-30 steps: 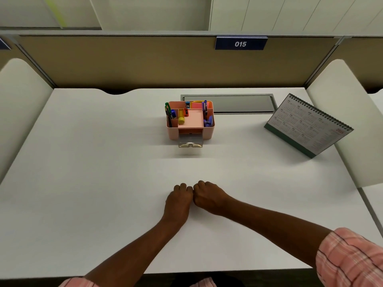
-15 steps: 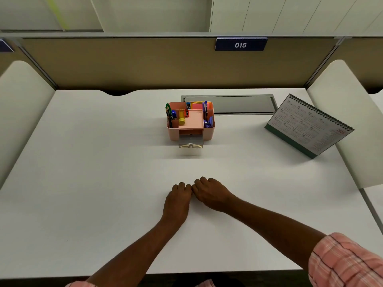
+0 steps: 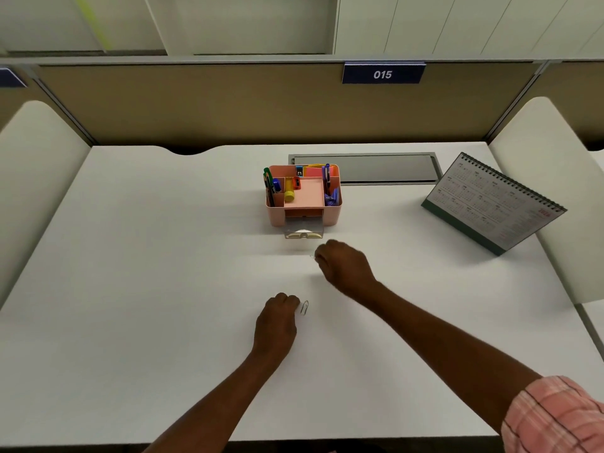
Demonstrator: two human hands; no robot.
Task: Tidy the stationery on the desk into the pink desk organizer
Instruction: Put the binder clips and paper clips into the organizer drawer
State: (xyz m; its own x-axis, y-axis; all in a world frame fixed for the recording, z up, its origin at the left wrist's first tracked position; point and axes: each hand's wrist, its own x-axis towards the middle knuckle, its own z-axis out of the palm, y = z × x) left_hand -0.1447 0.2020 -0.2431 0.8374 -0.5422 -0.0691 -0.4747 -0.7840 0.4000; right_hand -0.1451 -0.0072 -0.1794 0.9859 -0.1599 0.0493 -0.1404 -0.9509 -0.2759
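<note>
Head view looks down on a white worktop point(image 3: 147, 289) inside a partitioned booth. Both hands are out in front of the person. The left hand point(image 3: 277, 318) rests on the worktop with its fingers curled under, clenched on nothing that shows. A metal paper clip point(image 3: 304, 308) lies flat just beside its knuckles, and whether they touch it I cannot tell. The right hand point(image 3: 344, 266) is further forward, near the front of the pink desk organizer point(image 3: 333, 210), its fingers curled and pinching a small pale sliver point(image 3: 312, 256) too blurred to name. A pink checked sleeve point(image 3: 555, 416) covers that arm near the elbow. The organizer stands at mid-worktop towards the back, with its clear drawer point(image 3: 304, 228) pulled out at the front. In its left compartments stand green pens point(image 3: 268, 184), a blue marker point(image 3: 277, 185) and a yellow cylinder point(image 3: 289, 195). Pink sticky notes point(image 3: 313, 172) sit at the back and a purple pen point(image 3: 327, 174) stands on the right. Its middle tray is bare. Behind the organizer a grey cable hatch point(image 3: 385, 168) is set into the worktop. To the right a desk calendar point(image 3: 490, 204) stands tilted, well apart from the organizer. A blue plate reading 015 point(image 3: 382, 74) hangs on the partition behind.
</note>
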